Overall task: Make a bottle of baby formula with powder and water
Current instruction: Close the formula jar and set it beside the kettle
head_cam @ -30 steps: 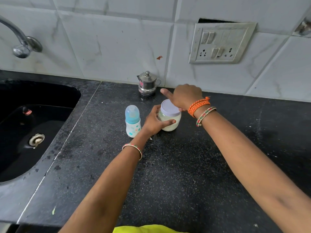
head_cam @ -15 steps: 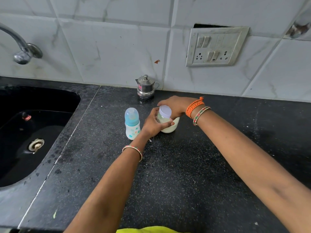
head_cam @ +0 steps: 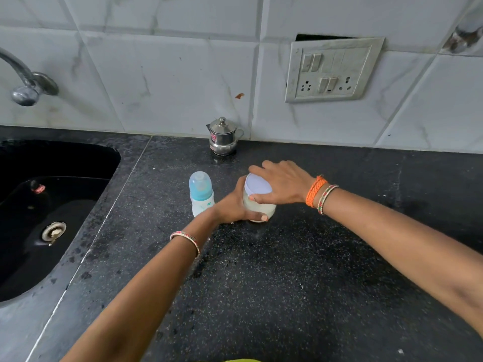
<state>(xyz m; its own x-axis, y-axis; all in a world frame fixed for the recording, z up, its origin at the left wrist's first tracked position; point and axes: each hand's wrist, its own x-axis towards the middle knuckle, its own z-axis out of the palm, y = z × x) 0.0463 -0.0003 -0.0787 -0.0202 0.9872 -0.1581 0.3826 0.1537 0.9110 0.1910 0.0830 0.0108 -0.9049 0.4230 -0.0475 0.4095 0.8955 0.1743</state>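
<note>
Both hands on the powder jar (head_cam: 258, 209) at a kitchen counter (head_cam: 287, 283).
Left hand (head_cam: 232, 207) grips its side; right hand (head_cam: 281, 184) clasps its lid (head_cam: 257, 184). The capped baby bottle (head_cam: 200, 193) stands just beside.

Toward the back of the black counter (head_cam: 287, 283), a little left of its middle, the baby bottle (head_cam: 200, 192) and the powder jar (head_cam: 258, 202) stand near each other, the gap between them filled by the left hand (head_cam: 232, 207); the right hand (head_cam: 282, 184) covers the jar's top. A steel pot (head_cam: 223, 137) stands at the back edge, against the wall. The front and right stretches of the counter lie open. The sink (head_cam: 60, 205) drops away along the left edge, the tap (head_cam: 26, 84) above it.
</note>
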